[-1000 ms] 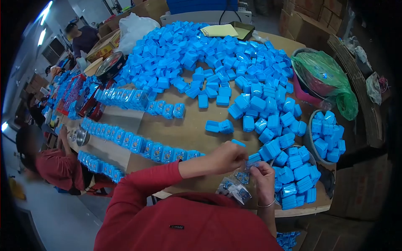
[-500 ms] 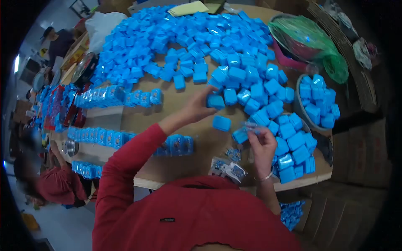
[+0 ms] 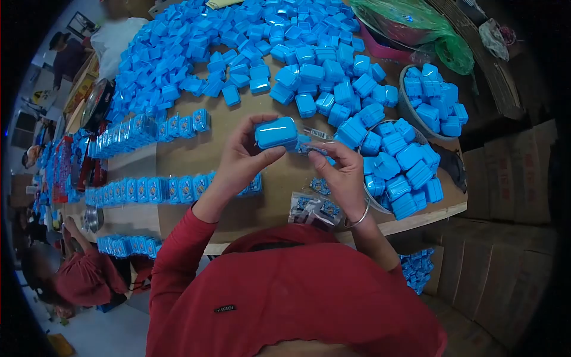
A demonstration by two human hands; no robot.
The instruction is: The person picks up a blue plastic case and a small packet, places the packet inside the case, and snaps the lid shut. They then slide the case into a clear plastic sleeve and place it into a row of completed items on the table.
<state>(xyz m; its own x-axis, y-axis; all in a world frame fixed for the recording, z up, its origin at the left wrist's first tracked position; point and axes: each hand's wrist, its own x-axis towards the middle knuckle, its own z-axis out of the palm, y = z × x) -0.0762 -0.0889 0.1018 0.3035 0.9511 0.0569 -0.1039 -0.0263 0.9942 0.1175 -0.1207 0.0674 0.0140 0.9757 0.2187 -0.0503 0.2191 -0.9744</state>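
My left hand (image 3: 244,160) holds a blue plastic box (image 3: 276,133) between thumb and fingers, raised over the brown tabletop. Close to its right side, my right hand (image 3: 340,172) pinches a small clear packet (image 3: 315,147) with a printed barcode strip. A metal bangle is on my right wrist. Below the hands lie a plastic bag of small printed pieces (image 3: 314,209) and a little pile of similar pieces (image 3: 320,185). Blue boxes (image 3: 345,89) are heaped just beyond my hands.
A large heap of blue pieces (image 3: 178,53) covers the far side. Rows of packed boxes (image 3: 143,189) stand at the left. Filled basins (image 3: 410,107) are at the right, beside a green plastic bag (image 3: 410,24). A co-worker (image 3: 83,276) sits at the left.
My left hand has lifted a blue box and brought it nearer me. My right hand has moved left with the small packet, up beside the box. The view has shifted.
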